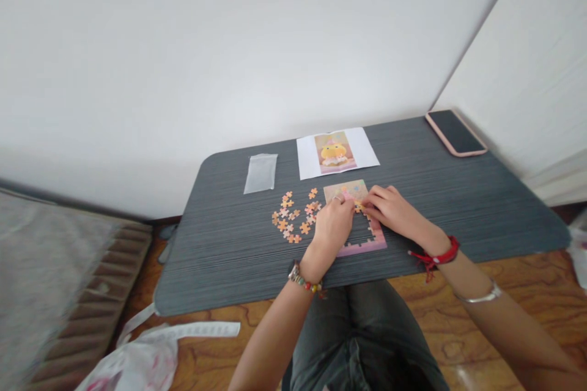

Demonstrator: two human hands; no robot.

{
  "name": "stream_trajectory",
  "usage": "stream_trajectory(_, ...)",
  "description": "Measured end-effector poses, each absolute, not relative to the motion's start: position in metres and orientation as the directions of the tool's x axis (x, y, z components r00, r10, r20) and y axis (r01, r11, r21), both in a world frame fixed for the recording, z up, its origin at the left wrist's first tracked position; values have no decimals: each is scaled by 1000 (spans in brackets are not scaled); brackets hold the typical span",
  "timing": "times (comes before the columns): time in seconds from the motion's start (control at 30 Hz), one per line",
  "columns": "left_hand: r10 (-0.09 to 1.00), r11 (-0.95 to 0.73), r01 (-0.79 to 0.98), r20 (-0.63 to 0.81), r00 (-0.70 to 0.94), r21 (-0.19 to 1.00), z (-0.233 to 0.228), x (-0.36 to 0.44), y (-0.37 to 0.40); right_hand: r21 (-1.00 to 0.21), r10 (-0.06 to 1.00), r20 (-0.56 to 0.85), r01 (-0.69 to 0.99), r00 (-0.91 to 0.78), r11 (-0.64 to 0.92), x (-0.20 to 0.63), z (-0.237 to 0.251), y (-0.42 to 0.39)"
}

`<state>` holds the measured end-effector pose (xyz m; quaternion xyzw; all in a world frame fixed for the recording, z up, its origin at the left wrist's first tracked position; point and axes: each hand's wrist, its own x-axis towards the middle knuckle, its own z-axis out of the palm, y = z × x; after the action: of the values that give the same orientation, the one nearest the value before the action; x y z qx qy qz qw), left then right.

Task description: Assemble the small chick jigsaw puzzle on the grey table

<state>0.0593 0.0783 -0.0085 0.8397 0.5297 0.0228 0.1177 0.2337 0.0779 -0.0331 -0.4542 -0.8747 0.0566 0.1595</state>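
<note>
Both hands meet over the partly assembled puzzle [355,220] near the table's [458,208] front edge. Left hand [334,226] and right hand [389,208] fingers curl; any grip cannot be told. Loose pieces [293,217] lie just left, within reach.

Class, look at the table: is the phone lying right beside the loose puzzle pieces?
No. The phone lies at the table's far right corner, while the loose puzzle pieces are scattered left of the puzzle board.

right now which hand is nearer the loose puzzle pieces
Left. The left hand sits right beside the loose puzzle pieces; the right hand is further off, over the puzzle board.
</note>
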Motion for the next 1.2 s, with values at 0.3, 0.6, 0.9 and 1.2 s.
stream_trajectory(0.3,902,-409,881,-38,429,237,-10,60,77,-238,820,265,789,-508,566,237,-29,66)
stream_trajectory(0.6,906,-396,886,-54,419,240,-11,60,76,-119,815,276,823,-509,555,231,-27,52)
stream_trajectory(0.9,872,-482,858,-1,490,175,-15,60,71,-41,817,275,843,-506,536,226,-28,50)
stream_trajectory(1.2,856,-504,840,-11,517,200,-16,57,69,-32,845,224,862,-486,505,220,-25,52)
